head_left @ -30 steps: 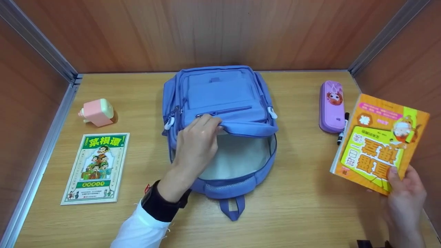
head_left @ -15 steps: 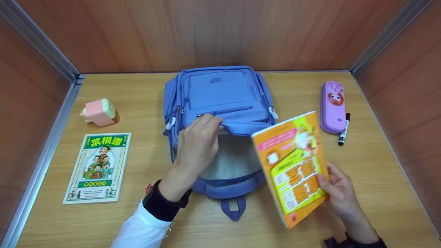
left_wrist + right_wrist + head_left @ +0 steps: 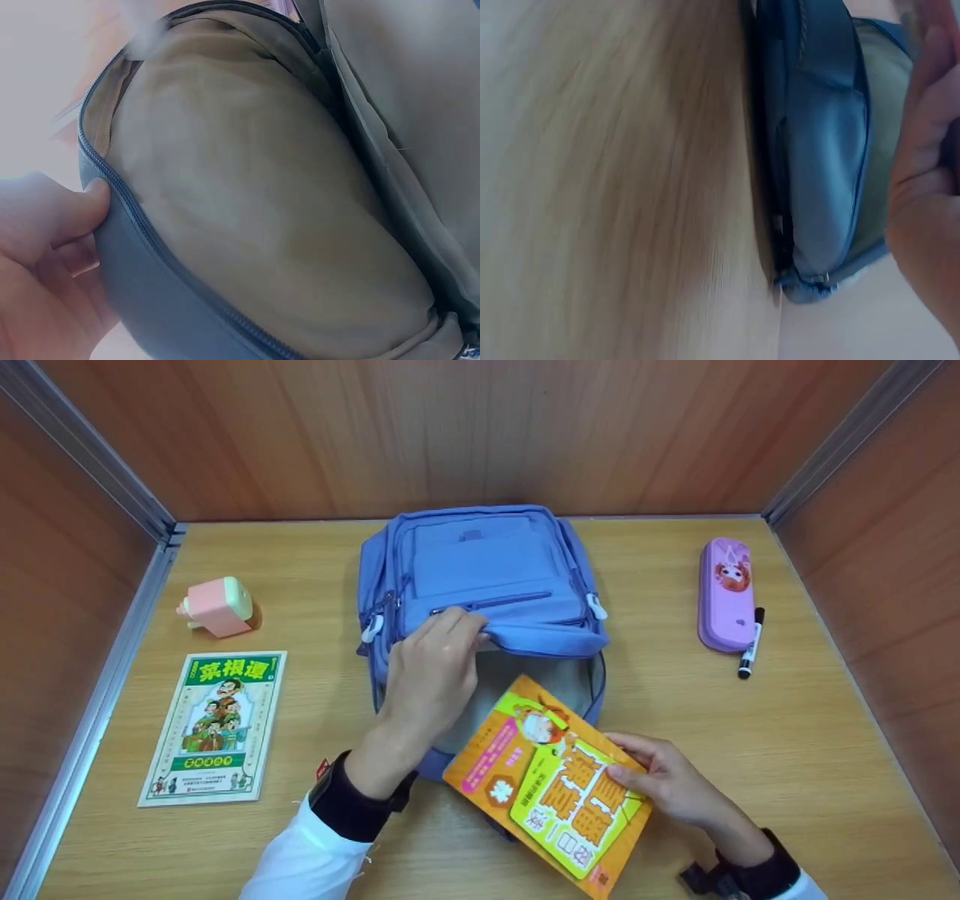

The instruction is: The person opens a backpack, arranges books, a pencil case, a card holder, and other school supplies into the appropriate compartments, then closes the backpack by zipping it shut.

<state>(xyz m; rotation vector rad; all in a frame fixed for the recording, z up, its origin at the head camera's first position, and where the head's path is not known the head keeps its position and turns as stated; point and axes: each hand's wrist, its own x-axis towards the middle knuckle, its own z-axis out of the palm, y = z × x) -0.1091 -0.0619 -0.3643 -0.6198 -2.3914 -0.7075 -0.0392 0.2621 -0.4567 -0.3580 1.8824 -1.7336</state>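
A blue backpack (image 3: 480, 559) lies on the table with its main compartment unzipped, its pale lining (image 3: 247, 172) showing in the left wrist view. My left hand (image 3: 431, 675) pinches the zippered edge of the upper flap and holds it raised. In my right hand (image 3: 671, 780) is an orange book (image 3: 555, 795), gripped by one side with the thumb on its cover. The book is tilted above the near rim of the opening and hides part of that rim and the carry loop. In the right wrist view my right hand (image 3: 930, 180) appears beside the bag's side.
To the left lie a green-and-white book (image 3: 214, 727) and a pink pencil sharpener (image 3: 217, 606). A purple pencil case (image 3: 726, 594) with a marker (image 3: 751, 643) against it is at the right. Wooden panels (image 3: 472, 435) enclose the table's back and sides.
My right hand has carried the orange book leftward from the right side to the backpack's opening, turning it on the way. My left hand keeps holding the flap in place.
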